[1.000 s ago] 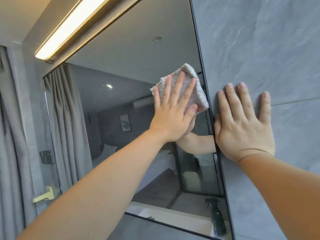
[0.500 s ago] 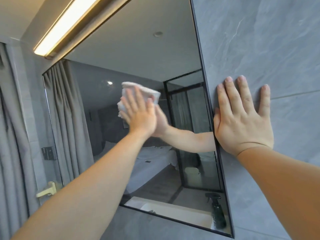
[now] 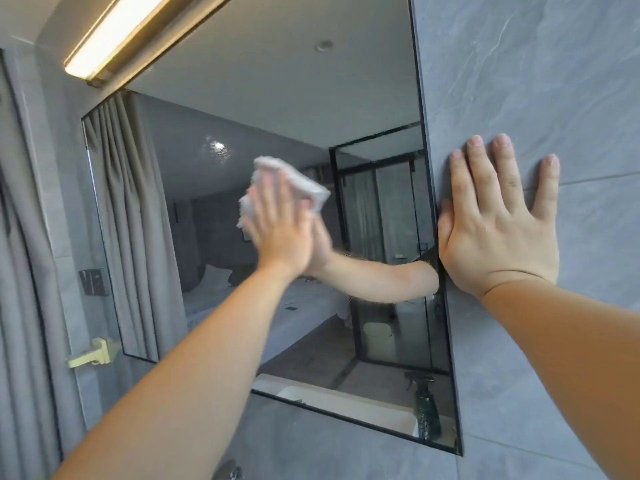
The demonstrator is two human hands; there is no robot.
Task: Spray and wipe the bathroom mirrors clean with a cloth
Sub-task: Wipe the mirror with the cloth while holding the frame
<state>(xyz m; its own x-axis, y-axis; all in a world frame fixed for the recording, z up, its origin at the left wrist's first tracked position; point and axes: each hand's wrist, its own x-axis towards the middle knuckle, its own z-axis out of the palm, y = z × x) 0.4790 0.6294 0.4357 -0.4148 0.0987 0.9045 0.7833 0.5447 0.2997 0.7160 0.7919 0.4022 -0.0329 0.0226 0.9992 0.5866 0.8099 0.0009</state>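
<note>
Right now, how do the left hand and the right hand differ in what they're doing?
The left hand presses a white cloth flat against the mirror. The right hand holds nothing and lies bare on the grey tiled wall, just beside the mirror's right edge. The left hand is motion-blurred, while the right hand is sharp. Both have straight fingers pointing upward, palms to the surface.

One mirror [image 3: 277, 98], one cloth [image 3: 298, 183], two hands [image 3: 281, 233] [image 3: 498, 233]

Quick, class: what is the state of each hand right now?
Left hand: open, flat, pressing the cloth to the mirror.
Right hand: open, flat on the wall.
</note>
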